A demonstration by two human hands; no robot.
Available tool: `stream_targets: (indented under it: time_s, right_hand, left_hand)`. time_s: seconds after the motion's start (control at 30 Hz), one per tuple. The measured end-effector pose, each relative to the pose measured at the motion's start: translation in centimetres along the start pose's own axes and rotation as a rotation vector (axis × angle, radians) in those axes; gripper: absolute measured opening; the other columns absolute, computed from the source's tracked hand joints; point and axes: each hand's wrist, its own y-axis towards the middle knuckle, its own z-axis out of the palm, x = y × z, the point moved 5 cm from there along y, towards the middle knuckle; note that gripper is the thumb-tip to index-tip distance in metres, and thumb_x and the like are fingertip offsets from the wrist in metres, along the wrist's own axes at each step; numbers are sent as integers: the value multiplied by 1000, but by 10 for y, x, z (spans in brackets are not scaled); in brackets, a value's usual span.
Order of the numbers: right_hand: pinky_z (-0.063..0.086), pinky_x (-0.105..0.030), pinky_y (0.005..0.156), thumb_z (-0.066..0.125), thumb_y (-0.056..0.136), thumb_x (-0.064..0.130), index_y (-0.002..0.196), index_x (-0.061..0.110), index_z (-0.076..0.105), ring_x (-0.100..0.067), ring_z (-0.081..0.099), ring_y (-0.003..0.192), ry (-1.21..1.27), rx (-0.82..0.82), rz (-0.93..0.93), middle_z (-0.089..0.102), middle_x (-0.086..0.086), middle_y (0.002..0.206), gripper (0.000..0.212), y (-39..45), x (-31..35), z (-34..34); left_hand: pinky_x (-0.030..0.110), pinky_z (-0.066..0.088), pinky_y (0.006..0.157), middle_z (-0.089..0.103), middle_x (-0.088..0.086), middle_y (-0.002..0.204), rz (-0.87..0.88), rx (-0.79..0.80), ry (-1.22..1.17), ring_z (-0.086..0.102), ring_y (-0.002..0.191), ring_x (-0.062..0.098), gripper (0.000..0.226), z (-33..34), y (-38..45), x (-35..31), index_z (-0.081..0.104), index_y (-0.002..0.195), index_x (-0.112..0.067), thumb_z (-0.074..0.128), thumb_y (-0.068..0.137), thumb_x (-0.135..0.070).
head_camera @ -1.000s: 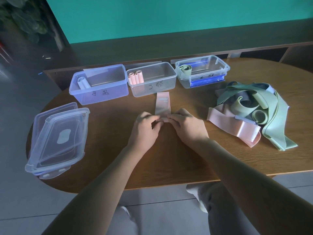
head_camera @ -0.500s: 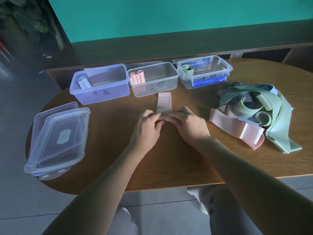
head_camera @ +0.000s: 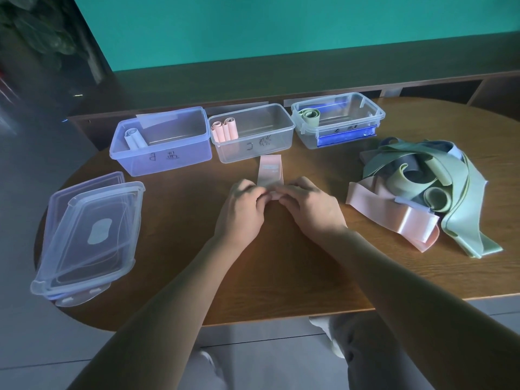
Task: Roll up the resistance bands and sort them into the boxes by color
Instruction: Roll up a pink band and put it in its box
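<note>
A pink resistance band [head_camera: 270,170] lies flat on the wooden table [head_camera: 281,263], its near end rolled between both hands. My left hand [head_camera: 242,212] and my right hand [head_camera: 312,206] pinch that rolled end from either side. Behind it stand three open boxes: a bluish box [head_camera: 180,161] holding one pale rolled band [head_camera: 135,139], a clear middle box [head_camera: 253,150] with pink rolls [head_camera: 225,129], and a right box [head_camera: 337,119] with a green roll [head_camera: 308,115]. A heap of loose green, grey and pink bands [head_camera: 422,192] lies to the right.
Stacked clear lids [head_camera: 87,237] rest at the table's left edge. A low wooden shelf [head_camera: 422,85] runs behind the boxes under a teal wall. The table's front edge is near my forearms, with grey floor below.
The flat part of the pink band has grown shorter as my fingers roll it toward the boxes. My hands have crept slightly forward.
</note>
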Motion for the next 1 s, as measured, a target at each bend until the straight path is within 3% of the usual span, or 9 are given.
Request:
stream_targets:
  time_s: [0.33,0.47,0.67,0.87,1.0]
  right_hand:
    - [45,-30,67,51,101,52,119,36,71,-19,63,98,-5,-17,35,60,7,114,31,14,-7,6]
    - [39,-29,65,49,104,46,121,30,71,-22,64,97,-33,-31,28,60,4,114,31,15,-5,6]
    - [43,-29,68,58,101,35,126,31,68,-23,65,98,-25,-26,7,63,3,118,27,18,-7,7]
    - [41,-28,67,53,102,47,119,36,72,-20,64,96,20,-31,48,61,6,113,27,25,-12,9]
    - [43,-29,67,47,100,55,116,42,72,-18,62,94,26,-21,44,59,8,111,32,28,-13,9]
  left_hand:
    - [34,54,77,66,1,101,52,-22,-17,63,92,21,11,-3,6,-4,74,103,-14,70,93,-14]
    - [34,53,81,67,-2,103,9,12,-31,62,97,20,16,1,11,0,75,104,-18,75,88,-22]
    - [36,53,78,67,-1,105,-3,1,23,61,100,23,16,4,17,3,77,107,-19,71,92,-22]
    - [38,58,74,60,2,106,36,-4,65,60,99,23,23,5,17,2,75,114,-17,72,91,-23]
    - [36,55,75,65,4,106,56,-35,40,61,100,25,28,4,18,0,73,117,-18,73,90,-15]
